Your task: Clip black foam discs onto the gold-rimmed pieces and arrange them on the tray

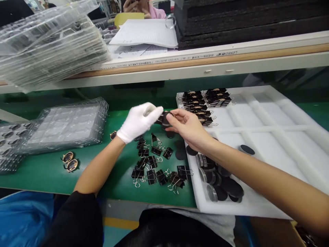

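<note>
My left hand [141, 121], in a white glove, is closed on a black binder clip, mostly hidden by the fingers. Bare and closed, my right hand [187, 129] pinches a round black disc [166, 118] against that clip. The two hands meet above the green table. Below them lie several loose black binder clips [151, 176] with silver wire handles. Flat black discs [180, 151] rest beside the white foam tray [257, 200]. On its near left part is a heap of black and clear discs [228, 188]; rows of clipped pieces with gold edges [196, 104] fill its far left corner.
Two round gold-framed sunglasses [70, 162] lie at left, near stacked clear plastic trays [66, 123]. A raised shelf [159, 68] crosses behind, bearing more clear trays [51, 44], papers [146, 32] and black foam slabs [252, 22]. Another person [156, 13] is beyond it.
</note>
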Available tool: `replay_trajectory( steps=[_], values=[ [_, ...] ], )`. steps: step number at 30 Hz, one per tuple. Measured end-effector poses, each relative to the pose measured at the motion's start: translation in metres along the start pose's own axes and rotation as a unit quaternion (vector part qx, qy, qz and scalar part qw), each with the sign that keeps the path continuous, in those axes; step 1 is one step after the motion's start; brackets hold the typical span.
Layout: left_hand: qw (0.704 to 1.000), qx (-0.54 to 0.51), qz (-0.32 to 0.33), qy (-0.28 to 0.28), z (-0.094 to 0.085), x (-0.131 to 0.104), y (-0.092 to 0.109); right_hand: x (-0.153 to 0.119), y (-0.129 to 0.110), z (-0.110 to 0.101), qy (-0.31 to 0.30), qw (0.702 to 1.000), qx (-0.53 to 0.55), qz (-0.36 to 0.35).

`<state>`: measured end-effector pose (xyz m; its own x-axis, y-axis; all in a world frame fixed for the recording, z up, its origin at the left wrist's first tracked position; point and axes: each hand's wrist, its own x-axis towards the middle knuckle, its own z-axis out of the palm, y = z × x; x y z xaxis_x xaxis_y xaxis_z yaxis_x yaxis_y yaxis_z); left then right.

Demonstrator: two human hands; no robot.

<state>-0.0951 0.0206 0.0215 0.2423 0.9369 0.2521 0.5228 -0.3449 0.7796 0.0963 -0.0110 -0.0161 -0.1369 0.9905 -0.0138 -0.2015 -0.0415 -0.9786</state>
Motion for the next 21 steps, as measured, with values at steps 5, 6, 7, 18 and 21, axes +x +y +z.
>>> replay_trajectory(
  steps=[5,6,7,18,21],
  values=[
    [0.987,0.06,-0.022,0.147,-0.047,0.021,-0.021,0.043,0.004,0.044,-0.084,0.944,-0.319,0.013],
    [0.984,0.069,-0.035,0.163,-0.055,0.024,-0.027,0.052,0.006,0.054,-0.15,0.905,-0.399,-0.001],
    [0.982,0.073,-0.049,0.17,-0.061,0.027,-0.033,0.06,0.008,0.064,-0.213,0.865,-0.455,-0.015],
    [0.981,0.126,-0.129,0.075,-0.072,0.032,-0.06,0.101,0.026,0.073,-0.122,0.734,-0.665,0.058],
    [0.974,0.156,-0.161,0.003,-0.072,0.036,-0.067,0.114,0.018,0.063,-0.081,0.729,-0.675,0.079]
  ],
)
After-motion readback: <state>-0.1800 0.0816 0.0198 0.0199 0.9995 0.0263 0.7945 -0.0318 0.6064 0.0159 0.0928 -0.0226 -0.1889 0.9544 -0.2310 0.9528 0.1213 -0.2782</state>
